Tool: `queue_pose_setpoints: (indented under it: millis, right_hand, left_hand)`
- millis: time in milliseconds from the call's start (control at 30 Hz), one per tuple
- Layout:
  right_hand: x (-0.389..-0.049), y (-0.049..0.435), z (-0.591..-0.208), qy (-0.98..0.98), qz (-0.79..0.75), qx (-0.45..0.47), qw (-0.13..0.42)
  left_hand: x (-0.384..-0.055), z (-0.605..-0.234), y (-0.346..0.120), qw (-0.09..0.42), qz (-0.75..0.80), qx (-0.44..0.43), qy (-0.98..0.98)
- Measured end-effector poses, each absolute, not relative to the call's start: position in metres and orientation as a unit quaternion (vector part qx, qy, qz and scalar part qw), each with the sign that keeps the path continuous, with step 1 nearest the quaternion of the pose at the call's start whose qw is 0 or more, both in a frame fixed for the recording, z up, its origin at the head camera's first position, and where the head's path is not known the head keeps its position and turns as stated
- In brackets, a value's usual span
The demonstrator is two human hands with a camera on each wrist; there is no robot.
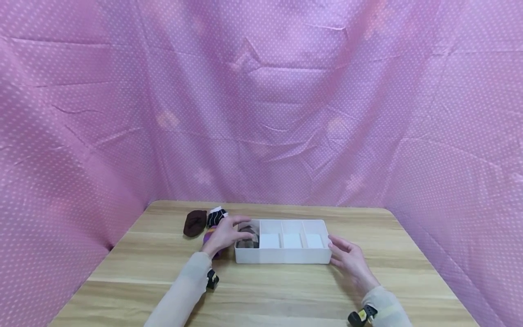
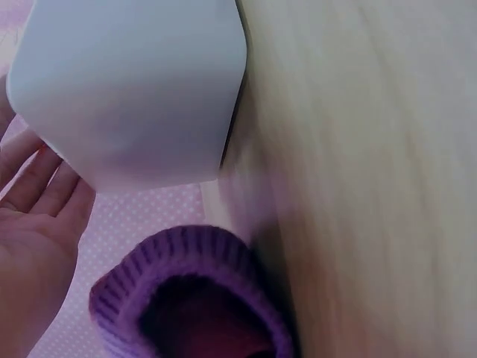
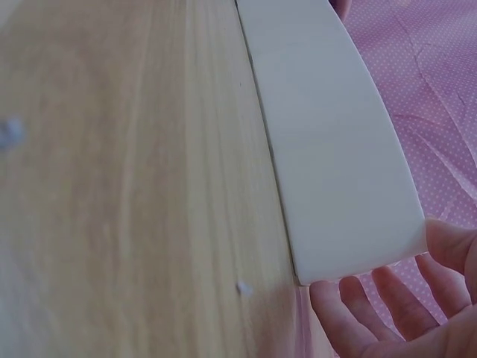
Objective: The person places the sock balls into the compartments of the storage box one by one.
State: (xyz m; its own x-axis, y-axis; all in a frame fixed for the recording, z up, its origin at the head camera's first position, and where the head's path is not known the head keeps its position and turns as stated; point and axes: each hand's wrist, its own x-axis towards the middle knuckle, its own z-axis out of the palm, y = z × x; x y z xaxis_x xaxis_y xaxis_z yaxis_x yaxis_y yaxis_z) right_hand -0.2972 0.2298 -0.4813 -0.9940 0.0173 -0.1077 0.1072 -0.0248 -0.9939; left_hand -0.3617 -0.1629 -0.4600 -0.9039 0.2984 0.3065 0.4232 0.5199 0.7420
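Observation:
A white divided storage box (image 1: 282,256) sits on the table with its compartments in a row. In its leftmost compartment lies a dark brown-and-grey folded cloth item, seemingly a sock (image 1: 254,230). My left hand (image 1: 226,234) reaches over that end, thumb and fingers spread above the compartment; in the left wrist view its fingers (image 2: 52,183) extend beside the box's end wall. At the opposite end my right hand (image 1: 350,261) touches the box with its fingertips, which lie along the end wall (image 3: 358,224) in the right wrist view.
Left of the box lie a dark brown rolled sock (image 1: 195,223), a black-and-white patterned sock (image 1: 216,216) and a purple sock (image 2: 194,246) with a ribbed cuff, partly behind my left hand. A pink dotted curtain (image 1: 261,113) surrounds the wooden table (image 1: 286,295).

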Motion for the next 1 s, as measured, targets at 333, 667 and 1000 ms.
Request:
queue_pose_setpoints:
  millis: [333, 667, 1000]
  right_hand:
    - [-0.296, 0.23, -0.486, 0.688, -0.724, 0.043, 0.031]
    - [-0.295, 0.233, -0.487, 0.681, -0.731, 0.042, 0.021]
    - [-0.292, 0.237, -0.488, 0.687, -0.725, 0.046, 0.028]
  left_hand:
    - [-0.347, -0.46, -0.179, 0.092, -0.448, -0.191, -0.868]
    - [-0.337, -0.459, -0.194, 0.118, -0.473, -0.175, -0.855]
    - [-0.325, -0.463, -0.207, 0.113, -0.522, -0.16, -0.83]
